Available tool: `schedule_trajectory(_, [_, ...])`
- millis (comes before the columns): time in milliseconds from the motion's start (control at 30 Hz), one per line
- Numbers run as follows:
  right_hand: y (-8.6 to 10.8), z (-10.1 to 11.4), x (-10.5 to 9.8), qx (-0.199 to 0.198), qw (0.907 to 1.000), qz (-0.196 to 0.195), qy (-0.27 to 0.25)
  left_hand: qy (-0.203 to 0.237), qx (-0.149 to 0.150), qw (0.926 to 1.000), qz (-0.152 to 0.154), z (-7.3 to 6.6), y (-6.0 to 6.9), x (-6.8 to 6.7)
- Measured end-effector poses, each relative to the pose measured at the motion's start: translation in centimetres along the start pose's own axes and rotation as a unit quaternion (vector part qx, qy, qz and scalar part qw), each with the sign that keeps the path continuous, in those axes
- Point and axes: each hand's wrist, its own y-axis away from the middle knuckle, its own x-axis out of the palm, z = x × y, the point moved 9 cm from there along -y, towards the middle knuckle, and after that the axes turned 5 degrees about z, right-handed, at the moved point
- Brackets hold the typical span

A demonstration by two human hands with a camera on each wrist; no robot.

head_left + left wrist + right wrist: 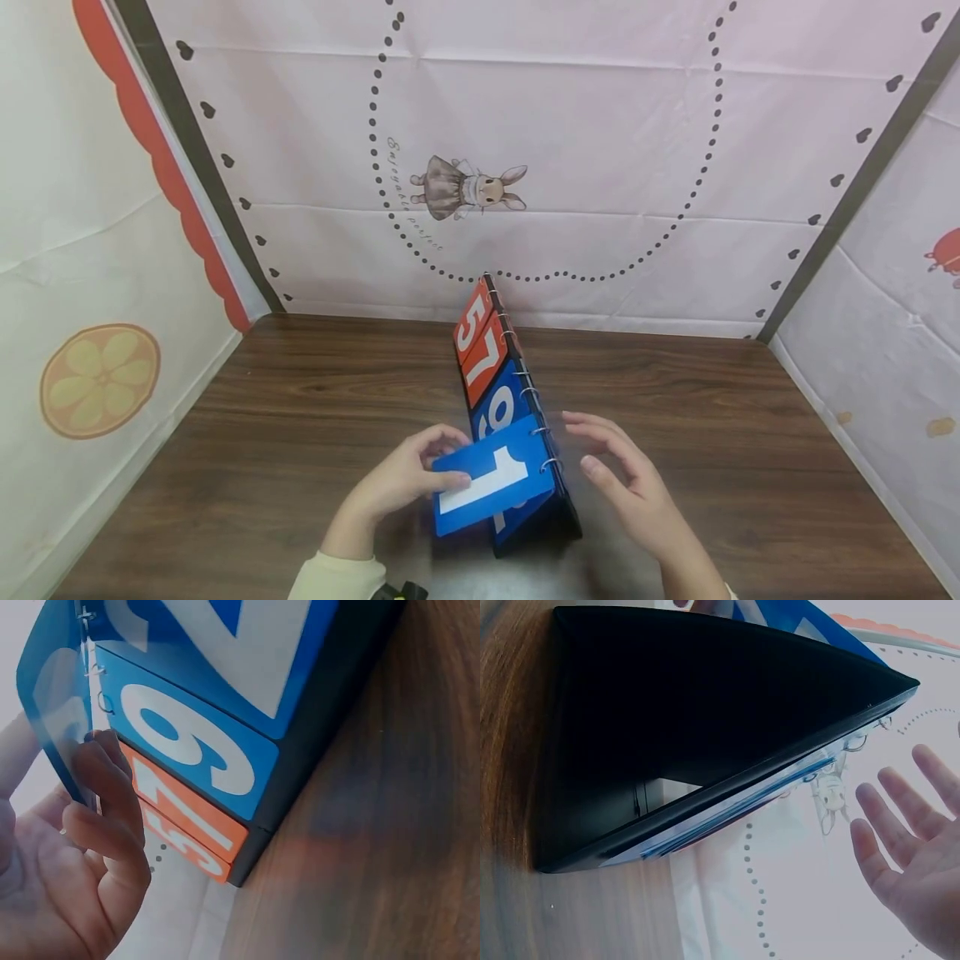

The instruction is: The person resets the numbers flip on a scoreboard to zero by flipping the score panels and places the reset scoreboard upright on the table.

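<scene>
We have a flip scoreboard (pixel 682 712) standing like a tent on a brown table (pixel 315 400), one end toward us and the other toward the cloth wall (pixel 600 167) behind it. On the scoreboard's left face, our left hand (pixel 401 477) pinches a blue card (pixel 491 475) with a white 1, the thumb on the numbered face and the fingers curled underneath. The card is lifted away from the scoreboard's near end, tilted, and hangs by metal rings (pixel 550 464) from the top edge. Below it, from the left wrist, we see another blue card (pixel 251 645) with a large white figure, partly cut off, lying against the scoreboard.

Farther along the same face lie a blue card with a 9 (pixel 184 735), then a red card with a 7 (pixel 485 354), and a red card with a 5 (pixel 470 323) at the far end. Our right hand (pixel 633 492) is to the right of the scoreboard, near it but touching nothing, its fingers loosely extended and a little apart. More cards hang on the scoreboard's right face, seen nearly edge-on from the right wrist. Beyond the scoreboard, a printed rabbit (pixel 480 189) lies sideways on the cloth, with a dotted curve around it.
</scene>
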Motion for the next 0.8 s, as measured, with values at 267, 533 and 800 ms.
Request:
schedule_trajectory(267, [-0.1,0.0,-0.1,0.005,1.0,-0.006,0.003,-0.046,0.004,0.9988,0.018,0.4,-0.7,1.3])
schedule_trajectory(533, [0.1,-0.9,0.7,0.047,0.9972,0.04,0.041,-0.067,-0.029,0.9973,0.006,1.3,-1.6,2.9])
schedule_trajectory(800, [0.9,-3.5,3.1,0.176,0.9667,0.185,0.02,-0.066,-0.033,0.9973,0.001,1.4,-2.1,3.9])
